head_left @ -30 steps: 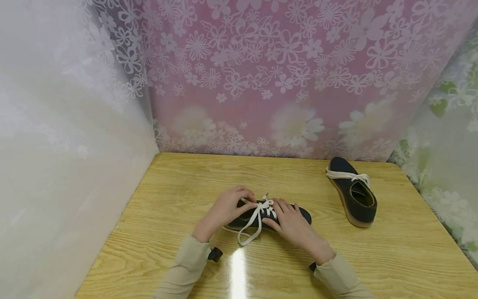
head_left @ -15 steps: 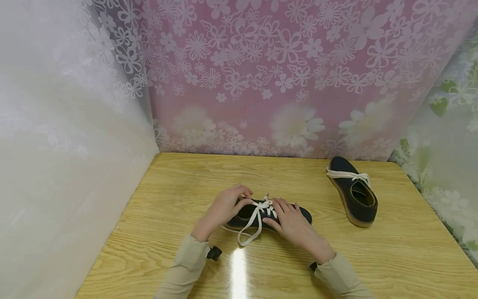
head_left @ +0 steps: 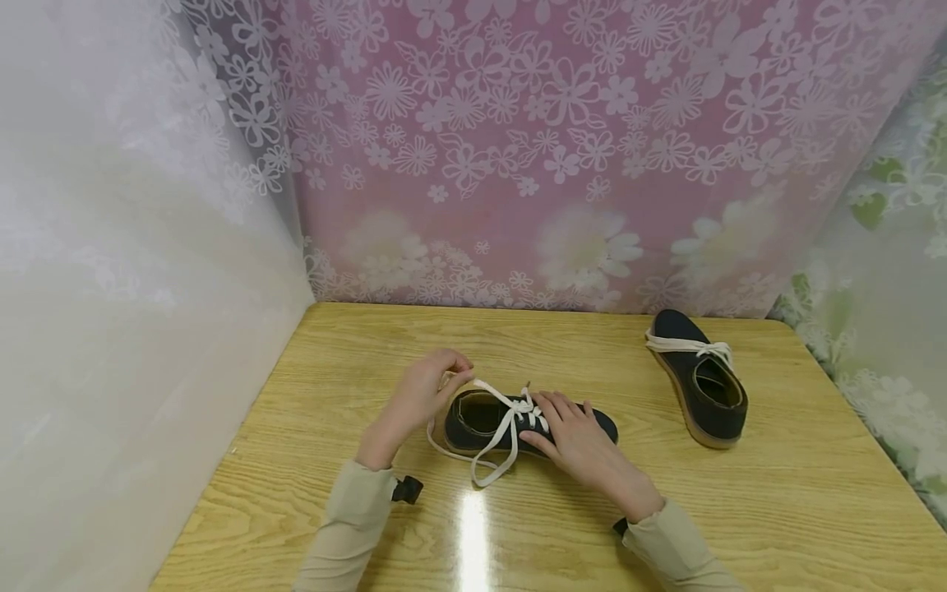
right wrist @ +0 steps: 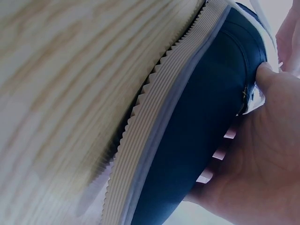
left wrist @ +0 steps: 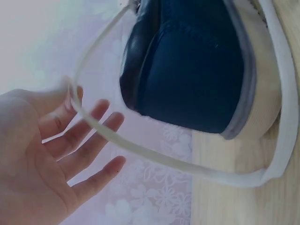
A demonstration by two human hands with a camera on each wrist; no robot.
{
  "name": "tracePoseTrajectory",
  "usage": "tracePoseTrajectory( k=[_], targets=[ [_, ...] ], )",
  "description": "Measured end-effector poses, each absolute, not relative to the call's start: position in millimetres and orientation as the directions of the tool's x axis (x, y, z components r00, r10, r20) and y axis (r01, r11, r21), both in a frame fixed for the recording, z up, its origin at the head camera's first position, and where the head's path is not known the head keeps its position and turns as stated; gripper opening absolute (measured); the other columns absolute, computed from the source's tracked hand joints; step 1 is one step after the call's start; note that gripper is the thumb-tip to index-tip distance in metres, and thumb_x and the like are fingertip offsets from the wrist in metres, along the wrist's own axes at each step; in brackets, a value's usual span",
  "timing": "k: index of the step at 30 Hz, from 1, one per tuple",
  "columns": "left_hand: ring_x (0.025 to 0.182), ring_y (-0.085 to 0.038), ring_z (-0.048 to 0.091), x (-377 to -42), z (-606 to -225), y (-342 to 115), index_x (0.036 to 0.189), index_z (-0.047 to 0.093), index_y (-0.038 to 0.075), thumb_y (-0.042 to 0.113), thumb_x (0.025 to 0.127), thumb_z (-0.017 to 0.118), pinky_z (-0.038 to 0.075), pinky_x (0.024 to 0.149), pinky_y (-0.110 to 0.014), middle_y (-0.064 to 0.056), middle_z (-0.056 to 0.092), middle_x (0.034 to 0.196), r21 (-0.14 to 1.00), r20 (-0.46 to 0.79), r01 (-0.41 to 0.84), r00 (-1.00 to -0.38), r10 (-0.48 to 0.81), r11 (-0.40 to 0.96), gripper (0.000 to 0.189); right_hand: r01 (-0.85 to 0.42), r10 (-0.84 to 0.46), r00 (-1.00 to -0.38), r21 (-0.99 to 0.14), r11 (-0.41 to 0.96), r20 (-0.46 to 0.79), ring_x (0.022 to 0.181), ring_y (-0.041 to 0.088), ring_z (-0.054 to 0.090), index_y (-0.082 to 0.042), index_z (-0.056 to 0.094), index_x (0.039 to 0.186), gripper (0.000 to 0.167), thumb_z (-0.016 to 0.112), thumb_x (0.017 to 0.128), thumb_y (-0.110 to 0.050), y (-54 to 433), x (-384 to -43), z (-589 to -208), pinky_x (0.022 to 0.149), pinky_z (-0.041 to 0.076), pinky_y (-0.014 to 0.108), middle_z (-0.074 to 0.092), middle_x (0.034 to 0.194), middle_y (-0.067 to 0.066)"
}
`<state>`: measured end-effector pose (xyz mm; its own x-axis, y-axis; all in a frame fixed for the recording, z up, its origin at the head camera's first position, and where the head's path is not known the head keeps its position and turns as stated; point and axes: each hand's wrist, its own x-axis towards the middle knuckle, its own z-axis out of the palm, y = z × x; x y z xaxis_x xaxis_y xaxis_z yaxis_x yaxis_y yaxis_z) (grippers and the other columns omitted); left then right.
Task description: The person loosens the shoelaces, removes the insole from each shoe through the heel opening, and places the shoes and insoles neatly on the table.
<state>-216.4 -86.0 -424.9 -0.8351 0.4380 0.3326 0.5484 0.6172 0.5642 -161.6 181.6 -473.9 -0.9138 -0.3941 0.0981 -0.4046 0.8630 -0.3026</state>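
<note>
A dark navy sneaker (head_left: 462,425) with white laces lies on the table, heel to the left and toe to the right. Left of its opening, my left hand (head_left: 416,397) pinches one white shoelace (head_left: 491,390) between thumb and index finger. That lace runs taut from the knot to the fingers, and its rest hangs down around the heel. In the left wrist view the other fingers (left wrist: 96,145) are spread loosely. My right hand (head_left: 580,440) rests on the sneaker's front, fingers laid over the lacing, thumb against the near side. A lace loop (head_left: 491,473) droops on the near side.
A second dark sneaker (head_left: 721,425) stands at the back right of the wooden table (head_left: 355,353), its white laces wrapped over its front. A pink floral curtain (head_left: 518,164) hangs behind the table; pale sheets hang at both sides.
My left hand has moved left and slightly up from the sneaker's opening, drawing the shoelace out with it. The right hand stays on the sneaker's front.
</note>
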Motion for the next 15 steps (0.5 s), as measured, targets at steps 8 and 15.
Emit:
tracePoseTrajectory(
  k=[8, 15],
  targets=[
    [0.105, -0.019, 0.067, -211, -438, -67, 0.112, 0.073, 0.018, 0.035, 0.103, 0.061, 0.055, 0.089, -0.039, -0.002, 0.066, 0.122, 0.557, 0.24, 0.577, -0.801, 0.549, 0.598, 0.023, -0.407, -0.399, -0.912, -0.3, 0.863, 0.091, 0.141, 0.045, 0.04, -0.006, 0.038, 0.156, 0.073, 0.052, 0.102, -0.053, 182, -161, -472, 0.11, 0.028, 0.072, 0.046, 0.151, 0.022],
    [0.104, -0.015, 0.066, -207, -446, -54, 0.106, 0.071, 0.018, 0.032, 0.101, 0.064, 0.055, 0.089, -0.031, -0.002, 0.066, 0.122, 0.518, 0.271, 0.643, -0.749, 0.605, 0.564, 0.016, -0.421, -0.406, -0.907, -0.291, 0.859, 0.112, 0.14, 0.045, 0.043, -0.006, 0.04, 0.155, 0.072, 0.054, 0.102, -0.052, 182, -161, -472, 0.109, 0.03, 0.072, 0.048, 0.15, 0.022]
  ],
)
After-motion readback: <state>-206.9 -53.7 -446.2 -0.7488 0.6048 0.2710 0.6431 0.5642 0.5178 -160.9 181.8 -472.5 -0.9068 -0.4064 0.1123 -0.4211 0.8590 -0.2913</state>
